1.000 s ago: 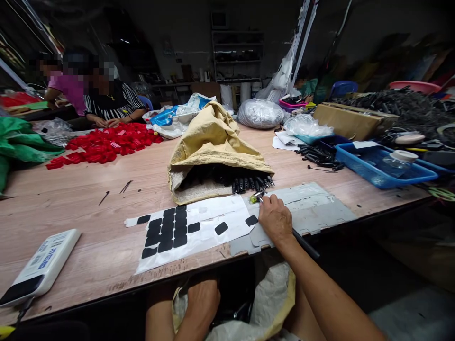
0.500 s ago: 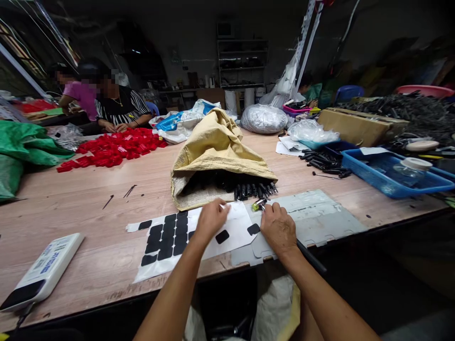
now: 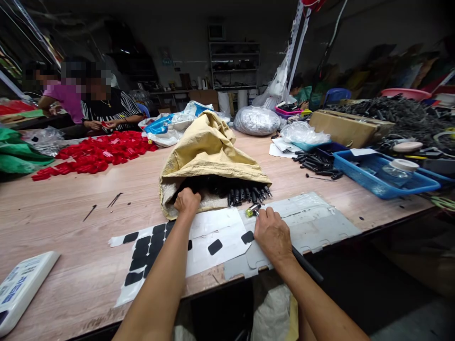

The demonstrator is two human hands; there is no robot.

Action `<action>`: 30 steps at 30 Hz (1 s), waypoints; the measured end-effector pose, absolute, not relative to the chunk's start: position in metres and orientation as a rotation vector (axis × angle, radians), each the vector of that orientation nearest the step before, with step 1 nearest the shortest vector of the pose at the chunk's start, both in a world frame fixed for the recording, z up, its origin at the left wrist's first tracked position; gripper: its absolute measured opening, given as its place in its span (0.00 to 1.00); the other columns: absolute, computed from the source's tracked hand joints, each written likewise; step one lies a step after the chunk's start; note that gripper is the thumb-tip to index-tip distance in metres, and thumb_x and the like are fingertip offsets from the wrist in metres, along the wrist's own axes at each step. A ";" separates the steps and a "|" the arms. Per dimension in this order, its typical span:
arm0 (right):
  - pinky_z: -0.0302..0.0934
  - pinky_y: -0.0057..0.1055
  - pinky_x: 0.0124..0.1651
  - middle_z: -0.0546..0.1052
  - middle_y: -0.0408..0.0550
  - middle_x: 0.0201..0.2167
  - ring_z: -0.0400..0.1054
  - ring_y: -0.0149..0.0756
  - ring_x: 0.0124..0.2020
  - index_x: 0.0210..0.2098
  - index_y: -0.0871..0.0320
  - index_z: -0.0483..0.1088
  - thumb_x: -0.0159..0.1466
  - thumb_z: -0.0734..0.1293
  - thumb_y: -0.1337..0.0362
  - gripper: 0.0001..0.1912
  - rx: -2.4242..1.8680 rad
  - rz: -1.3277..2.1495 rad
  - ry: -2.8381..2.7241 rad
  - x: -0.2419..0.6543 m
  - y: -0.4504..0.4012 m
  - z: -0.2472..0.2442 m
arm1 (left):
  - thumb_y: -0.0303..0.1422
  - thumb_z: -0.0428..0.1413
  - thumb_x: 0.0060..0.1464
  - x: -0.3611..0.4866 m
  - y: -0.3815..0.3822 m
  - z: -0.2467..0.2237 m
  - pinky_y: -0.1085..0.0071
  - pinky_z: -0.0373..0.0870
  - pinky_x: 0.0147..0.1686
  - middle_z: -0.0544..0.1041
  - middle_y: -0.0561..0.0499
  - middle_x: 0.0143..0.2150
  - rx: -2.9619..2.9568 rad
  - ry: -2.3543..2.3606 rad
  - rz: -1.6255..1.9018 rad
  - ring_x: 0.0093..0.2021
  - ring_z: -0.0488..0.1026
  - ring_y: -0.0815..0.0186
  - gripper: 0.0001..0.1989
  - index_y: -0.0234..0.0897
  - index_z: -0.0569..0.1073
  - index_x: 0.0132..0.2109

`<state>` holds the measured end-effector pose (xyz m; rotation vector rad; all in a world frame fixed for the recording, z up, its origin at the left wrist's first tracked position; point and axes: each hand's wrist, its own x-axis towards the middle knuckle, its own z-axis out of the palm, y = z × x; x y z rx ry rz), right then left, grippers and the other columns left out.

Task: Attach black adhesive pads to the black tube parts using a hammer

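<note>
My left hand [image 3: 187,201] is closed at the lower left of the mouth of a yellow woven sack [image 3: 213,151]; its fingertips are hidden there. Black parts [image 3: 245,195] lie in a row at the sack's right opening. My right hand [image 3: 272,231] is wrapped round a black-handled tool [image 3: 307,263] with a metal and yellow-green end [image 3: 253,210], above a grey board [image 3: 313,215]. Between and below my hands lies a white backing sheet [image 3: 227,227] with black rounded-square pads [image 3: 215,246], partly covered by my left forearm.
Red pieces [image 3: 103,151] are heaped at the back left near a person [image 3: 110,111]. A white device [image 3: 26,289] sits at the left. At the right are a blue tray [image 3: 380,177], a cardboard box [image 3: 344,125] and black parts [image 3: 313,161].
My left hand has moved left and up from above the white sheet to the sack's mouth. My right hand keeps its grip on the tool. The view has shifted slightly right.
</note>
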<state>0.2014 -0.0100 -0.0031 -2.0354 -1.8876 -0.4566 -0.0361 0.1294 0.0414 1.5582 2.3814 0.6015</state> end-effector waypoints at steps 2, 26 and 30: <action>0.51 0.36 0.39 0.70 0.51 0.37 0.63 0.42 0.40 0.38 0.57 0.67 0.70 0.59 0.67 0.06 -2.040 -0.456 -1.890 0.201 -0.010 -0.003 | 0.38 0.60 0.52 -0.041 0.113 0.043 0.54 0.71 0.41 0.81 0.34 0.44 1.572 2.379 0.557 0.48 0.78 0.42 0.14 0.36 0.81 0.42; 0.54 0.32 0.40 0.74 0.51 0.41 0.67 0.40 0.43 0.44 0.57 0.72 0.69 0.61 0.64 0.09 -2.095 -0.127 -1.791 0.210 -0.009 0.002 | 0.29 0.63 0.50 -0.010 0.003 -0.001 0.66 0.65 0.40 0.75 0.51 0.36 2.045 1.489 0.870 0.40 0.69 0.60 0.08 0.40 0.77 0.39; 0.57 0.32 0.41 0.75 0.50 0.44 0.69 0.38 0.43 0.45 0.57 0.69 0.69 0.60 0.63 0.09 -1.985 0.069 -1.693 0.215 -0.013 0.014 | 0.30 0.63 0.49 -0.010 0.003 0.001 0.65 0.64 0.41 0.76 0.51 0.38 2.043 1.487 0.858 0.41 0.69 0.60 0.07 0.40 0.77 0.38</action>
